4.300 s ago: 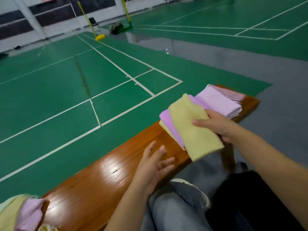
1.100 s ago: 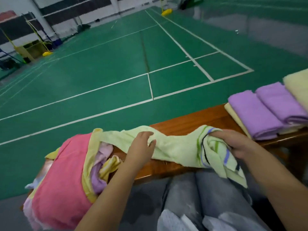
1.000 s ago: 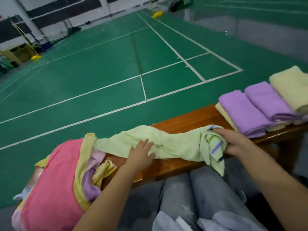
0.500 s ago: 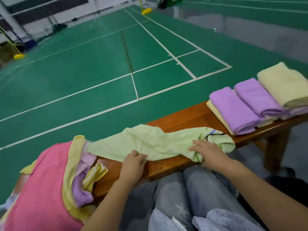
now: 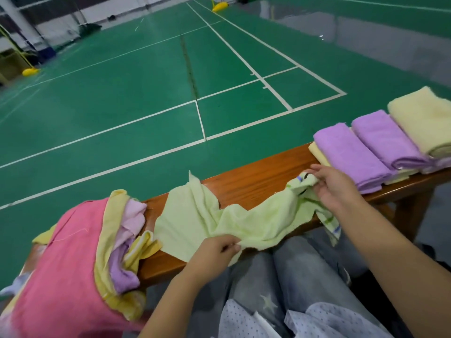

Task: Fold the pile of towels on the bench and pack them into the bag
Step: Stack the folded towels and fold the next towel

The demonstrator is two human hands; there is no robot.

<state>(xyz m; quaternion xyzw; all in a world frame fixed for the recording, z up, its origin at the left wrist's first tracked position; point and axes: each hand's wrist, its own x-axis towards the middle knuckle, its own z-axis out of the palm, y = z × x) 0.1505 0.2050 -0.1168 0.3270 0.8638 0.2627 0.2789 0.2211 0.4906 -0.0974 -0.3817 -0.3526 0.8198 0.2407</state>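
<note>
A light green towel with a striped end lies crumpled across the wooden bench. My left hand pinches its near edge over the bench's front side. My right hand grips the striped end at the right. A heap of unfolded towels, pink on top with yellow and purple under it, sits at the bench's left end. Folded purple towels and a folded cream towel are stacked at the right end. No bag is in view.
My legs in grey jeans are right in front of the bench. Beyond the bench stretches a green court floor with white lines. Yellow net-post bases stand far off at the left and top.
My hands have shifted along the green towel: the left went to the near edge and pinched it, the right moved right and up to the striped end. The towel is spread wider.
</note>
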